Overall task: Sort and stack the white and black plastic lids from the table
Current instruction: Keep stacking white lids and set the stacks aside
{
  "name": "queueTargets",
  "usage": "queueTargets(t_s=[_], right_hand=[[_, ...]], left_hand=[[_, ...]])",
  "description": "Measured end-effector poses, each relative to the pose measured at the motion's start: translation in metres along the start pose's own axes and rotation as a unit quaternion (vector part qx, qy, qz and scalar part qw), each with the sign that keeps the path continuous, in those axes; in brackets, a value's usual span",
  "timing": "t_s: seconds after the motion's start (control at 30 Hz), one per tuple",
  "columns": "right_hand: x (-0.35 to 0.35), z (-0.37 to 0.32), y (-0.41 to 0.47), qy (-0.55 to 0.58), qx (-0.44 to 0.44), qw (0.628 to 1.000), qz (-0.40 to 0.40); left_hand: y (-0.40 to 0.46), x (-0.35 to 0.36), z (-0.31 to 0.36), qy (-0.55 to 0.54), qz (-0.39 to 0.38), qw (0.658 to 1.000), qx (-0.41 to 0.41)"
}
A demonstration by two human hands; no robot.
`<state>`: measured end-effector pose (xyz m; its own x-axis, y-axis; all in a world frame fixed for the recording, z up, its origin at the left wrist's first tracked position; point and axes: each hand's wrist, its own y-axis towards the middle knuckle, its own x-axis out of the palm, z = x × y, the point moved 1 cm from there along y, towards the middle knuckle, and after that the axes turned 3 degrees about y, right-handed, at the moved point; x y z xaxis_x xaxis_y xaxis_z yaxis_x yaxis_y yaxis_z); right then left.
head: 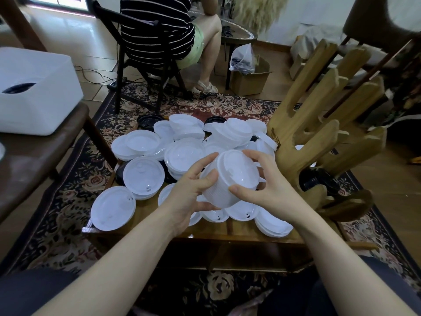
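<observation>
Both hands clasp a tilted stack of white lids [230, 179] above the table's near edge [227, 236], the left hand [191, 192] curled round its lower side and the right hand [264, 188] round its top rim. Loose white lids [145, 172] lie just beyond, nearer the left hand.

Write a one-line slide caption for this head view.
Both hands, left and right, grip a stack of white lids above a low table strewn with white and black lids.

No text, label, brand or number can be read anywhere in this view. A small dark mark on the wooden hand-shaped rack [277, 139] is too blurred to make out.
</observation>
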<state>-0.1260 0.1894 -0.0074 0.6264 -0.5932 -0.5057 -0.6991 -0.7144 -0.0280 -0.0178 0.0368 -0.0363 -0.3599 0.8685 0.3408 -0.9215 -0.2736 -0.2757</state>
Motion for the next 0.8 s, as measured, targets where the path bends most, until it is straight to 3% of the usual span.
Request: queueTargets(t_s=[0.2,0.37,0.43,0.53,0.7,0.8], right_hand=[[0.005,-0.003,-0.002,-0.012,-0.033,0.999,0.016],[-0.001,-0.001,0.0,0.03,-0.041,0.998,-0.032],[-0.011,0.006,0.003,0.038,-0.039,0.999,-0.003],[-0.022,0.025,0.003,-0.062,-0.049,0.996,0.042],[0.0,0.055,-0.007,-0.305,-0.059,0.948,-0.074],[0.019,0.063,-0.005,-0.4,-0.081,0.907,-0.101]], left_hand=[[-0.001,0.001,-0.001,0.021,0.006,1.0,0.009],[-0.001,0.001,0.001,0.011,0.06,0.998,0.025],[0.0,-0.003,0.003,-0.001,0.092,0.995,0.031],[0.001,-0.014,0.007,-0.02,0.12,0.992,0.035],[0.0,-0.021,0.007,-0.028,0.128,0.991,0.024],[-0.001,-0.022,0.004,-0.025,0.12,0.992,0.015]])
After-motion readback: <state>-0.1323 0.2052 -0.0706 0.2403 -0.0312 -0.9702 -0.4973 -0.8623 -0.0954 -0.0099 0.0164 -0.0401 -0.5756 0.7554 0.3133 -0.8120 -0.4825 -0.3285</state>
